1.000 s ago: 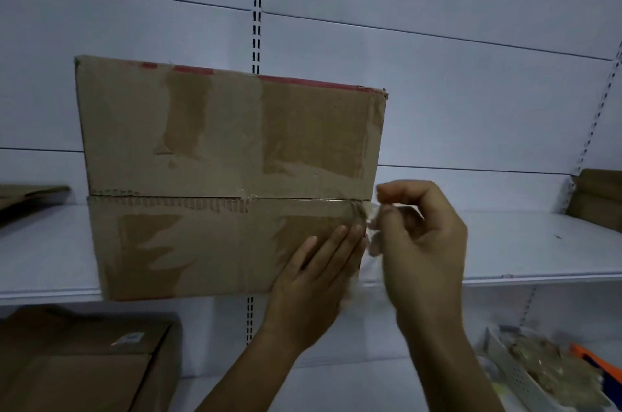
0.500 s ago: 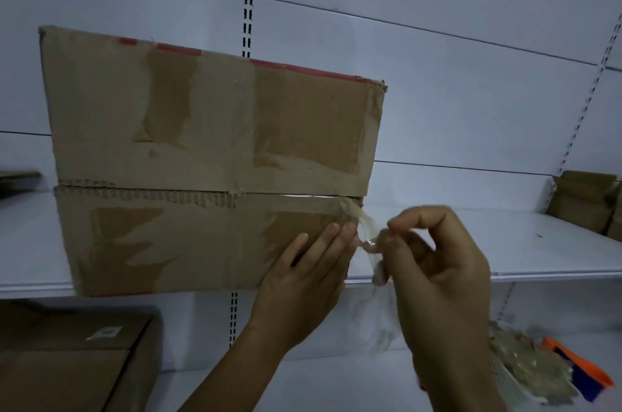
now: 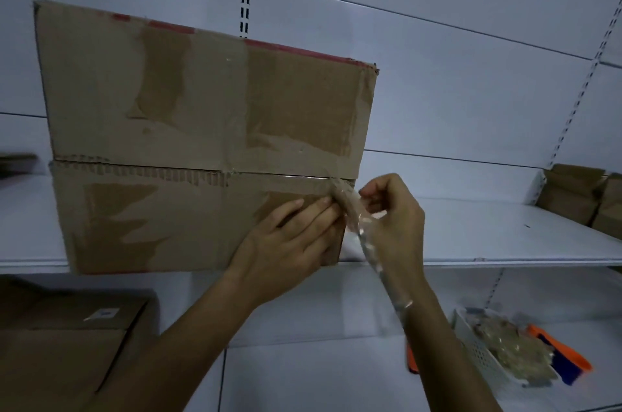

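A large brown cardboard box (image 3: 202, 128) stands on its side on the white shelf (image 3: 488, 236), its taped flaps facing me. My left hand (image 3: 289, 243) presses flat against the lower right flap with straight fingers. My right hand (image 3: 393, 219) pinches a strip of clear tape (image 3: 350, 209) that peels off the seam at the box's right end. The loose tape hangs down in front of my right forearm.
More cardboard boxes (image 3: 579, 199) sit at the shelf's right end. Another box (image 3: 64, 337) lies on the lower shelf at left. A white perforated basket (image 3: 478, 354) of crumpled tape stands at lower right, beside an orange-handled tool (image 3: 558, 354).
My right hand has pulled the tape further off the seam, and a longer strip now hangs below it. My left hand stays flat on the box.
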Demonstrator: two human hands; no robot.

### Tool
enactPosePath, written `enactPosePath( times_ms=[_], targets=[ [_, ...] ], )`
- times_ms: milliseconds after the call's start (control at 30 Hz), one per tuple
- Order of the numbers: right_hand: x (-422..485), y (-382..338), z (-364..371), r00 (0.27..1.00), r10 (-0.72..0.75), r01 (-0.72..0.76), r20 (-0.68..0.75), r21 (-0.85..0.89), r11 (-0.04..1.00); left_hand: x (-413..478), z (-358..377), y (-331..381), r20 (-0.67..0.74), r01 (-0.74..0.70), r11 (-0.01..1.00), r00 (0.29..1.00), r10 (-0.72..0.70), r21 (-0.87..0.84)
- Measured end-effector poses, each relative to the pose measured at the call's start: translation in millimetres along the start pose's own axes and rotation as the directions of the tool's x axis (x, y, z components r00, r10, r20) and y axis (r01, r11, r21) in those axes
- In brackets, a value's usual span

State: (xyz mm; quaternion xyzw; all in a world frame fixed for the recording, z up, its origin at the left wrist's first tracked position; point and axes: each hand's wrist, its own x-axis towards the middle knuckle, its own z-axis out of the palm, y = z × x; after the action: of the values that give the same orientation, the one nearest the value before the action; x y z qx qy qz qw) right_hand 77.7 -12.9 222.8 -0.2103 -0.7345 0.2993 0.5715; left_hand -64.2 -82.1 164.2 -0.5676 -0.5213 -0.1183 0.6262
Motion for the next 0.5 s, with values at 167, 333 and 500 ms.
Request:
enactPosePath(
  times_ms=[167,333,500],
  targets=[
    [6,-9,12,0.935,-0.352,0.306,0.050,-0.617,0.725,-4,7,-2,0.067,-0.030,1.000,0.997,0.031,-0.002],
    [-5,-8,23,0.814,-0.581,0.430,-0.011,-0.661,0.615,-2,5,-2,0.005,-0.029,0.996,1.000,0.029,-0.083],
    [-32,-8,33,0.824,-0.565,0.445,-0.049,-0.560,0.698,-4,6,-3,0.130,-0.006,0.996,0.991,0.018,-0.092]
  ],
)
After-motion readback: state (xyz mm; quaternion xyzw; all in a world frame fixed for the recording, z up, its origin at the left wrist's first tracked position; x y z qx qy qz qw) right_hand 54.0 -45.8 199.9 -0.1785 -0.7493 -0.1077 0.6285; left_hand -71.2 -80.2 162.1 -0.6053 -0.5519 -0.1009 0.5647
